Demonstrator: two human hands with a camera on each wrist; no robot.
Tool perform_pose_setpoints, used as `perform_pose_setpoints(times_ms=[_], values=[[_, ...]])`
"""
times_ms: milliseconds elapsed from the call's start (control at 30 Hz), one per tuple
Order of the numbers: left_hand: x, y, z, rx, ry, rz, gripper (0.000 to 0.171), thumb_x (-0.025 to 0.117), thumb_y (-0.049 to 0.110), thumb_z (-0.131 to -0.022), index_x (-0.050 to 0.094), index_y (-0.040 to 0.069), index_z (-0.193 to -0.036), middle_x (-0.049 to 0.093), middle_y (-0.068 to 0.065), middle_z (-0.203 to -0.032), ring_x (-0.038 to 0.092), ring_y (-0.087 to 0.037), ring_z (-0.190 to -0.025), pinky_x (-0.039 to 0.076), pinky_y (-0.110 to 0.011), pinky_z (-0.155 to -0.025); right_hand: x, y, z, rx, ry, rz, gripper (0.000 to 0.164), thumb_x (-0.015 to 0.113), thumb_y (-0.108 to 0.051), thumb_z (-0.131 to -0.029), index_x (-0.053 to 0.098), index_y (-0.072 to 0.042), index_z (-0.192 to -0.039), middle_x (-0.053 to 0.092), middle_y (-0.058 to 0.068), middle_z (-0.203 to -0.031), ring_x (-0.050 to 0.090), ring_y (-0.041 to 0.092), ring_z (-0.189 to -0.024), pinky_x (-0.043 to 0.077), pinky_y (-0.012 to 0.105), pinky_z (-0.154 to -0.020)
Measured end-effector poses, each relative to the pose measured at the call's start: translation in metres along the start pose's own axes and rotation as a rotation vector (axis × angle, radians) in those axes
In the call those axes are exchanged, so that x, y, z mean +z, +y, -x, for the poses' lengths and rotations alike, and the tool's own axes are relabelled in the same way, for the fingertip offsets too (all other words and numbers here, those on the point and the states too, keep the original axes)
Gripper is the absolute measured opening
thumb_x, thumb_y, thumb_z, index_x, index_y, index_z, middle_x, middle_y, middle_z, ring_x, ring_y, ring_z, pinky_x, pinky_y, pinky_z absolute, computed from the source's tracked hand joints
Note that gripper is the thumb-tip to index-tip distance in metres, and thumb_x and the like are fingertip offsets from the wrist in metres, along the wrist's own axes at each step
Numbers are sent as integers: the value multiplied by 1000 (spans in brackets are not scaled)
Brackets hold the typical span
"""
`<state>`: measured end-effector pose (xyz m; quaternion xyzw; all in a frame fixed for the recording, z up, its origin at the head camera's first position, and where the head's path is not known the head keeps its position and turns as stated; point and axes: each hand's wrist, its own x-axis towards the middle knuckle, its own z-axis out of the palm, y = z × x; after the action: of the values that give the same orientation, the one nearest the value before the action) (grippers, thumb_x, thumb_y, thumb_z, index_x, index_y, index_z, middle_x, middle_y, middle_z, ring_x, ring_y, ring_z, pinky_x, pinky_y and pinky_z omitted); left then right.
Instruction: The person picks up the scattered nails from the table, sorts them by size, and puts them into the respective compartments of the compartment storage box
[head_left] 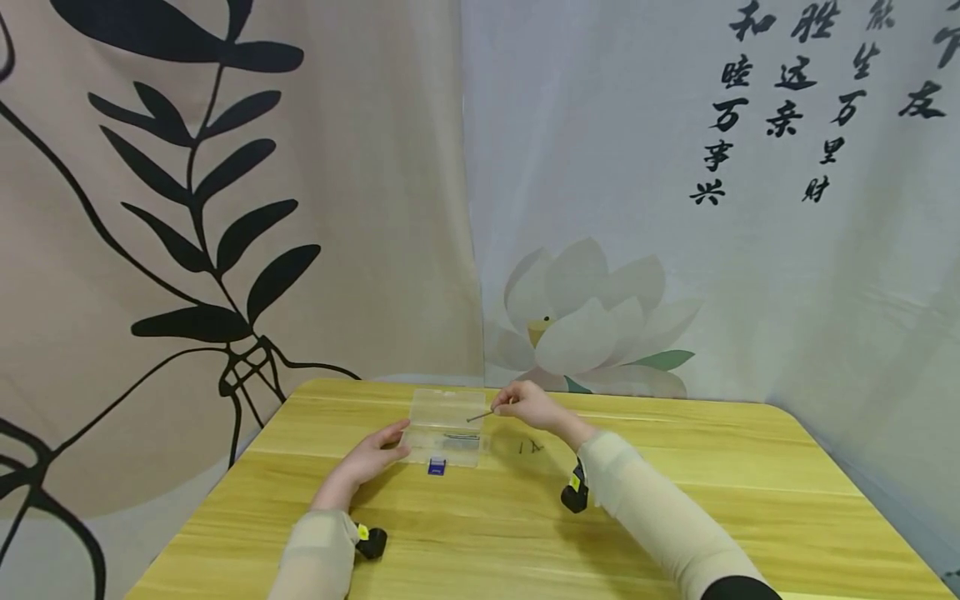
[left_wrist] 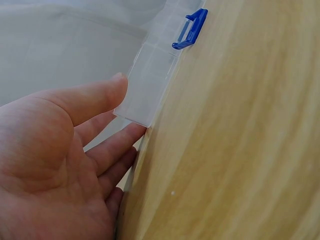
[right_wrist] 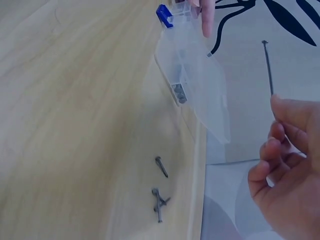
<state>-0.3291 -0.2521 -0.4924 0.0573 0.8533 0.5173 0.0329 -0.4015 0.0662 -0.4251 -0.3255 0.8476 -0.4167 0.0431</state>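
A clear plastic box (head_left: 420, 454) with a blue latch (left_wrist: 191, 31) lies on the table, its clear lid (head_left: 442, 408) raised at the back. My left hand (head_left: 367, 460) is at the box's left end, fingers fairly straight, fingertips touching its edge. Above the box's right side, my right hand (head_left: 531, 407) pinches a long nail (right_wrist: 268, 67) between thumb and fingers, its flat head pointing away from the hand. Long nails (head_left: 461, 437) lie inside the box. Small grey pieces, too blurred to tell, fill its end compartment (right_wrist: 179, 93).
Several short nails (right_wrist: 159, 205) lie loose on the wooden table (head_left: 465, 533), right of the box. A printed curtain (head_left: 375, 208) hangs behind the table's back edge. Black devices (head_left: 575, 492) are strapped at both wrists.
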Motion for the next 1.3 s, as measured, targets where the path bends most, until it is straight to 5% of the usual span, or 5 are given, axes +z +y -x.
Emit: perform_pose_setpoints(times_ms=[633, 1000, 1300], values=[[-1, 3, 3, 15, 7, -7, 55, 59, 16, -98, 40, 7, -148, 39, -29, -145, 34, -45, -134, 28, -60, -107, 42, -8, -18, 55, 148, 87, 9, 65, -6, -91, 73, -3, -91, 61, 0, -80, 47, 12, -68, 40, 26, -58], [0, 5, 4, 37, 0, -1, 54, 59, 15, -98, 40, 6, -148, 39, -31, -144, 35, -47, -133, 30, -62, -104, 57, -3, -25, -8, 198, 116, 10, 65, -3, -84, 73, -4, -78, 65, 0, -73, 50, 12, -61, 45, 27, -56], [0, 3, 4, 38, -1, -7, 54, 59, 14, -98, 39, 6, -148, 39, -31, -144, 36, -48, -132, 32, -63, -102, 65, -11, -30, 130, 213, 177, 8, 67, -5, -85, 75, -4, -84, 69, 2, -82, 52, 12, -65, 47, 28, -61]])
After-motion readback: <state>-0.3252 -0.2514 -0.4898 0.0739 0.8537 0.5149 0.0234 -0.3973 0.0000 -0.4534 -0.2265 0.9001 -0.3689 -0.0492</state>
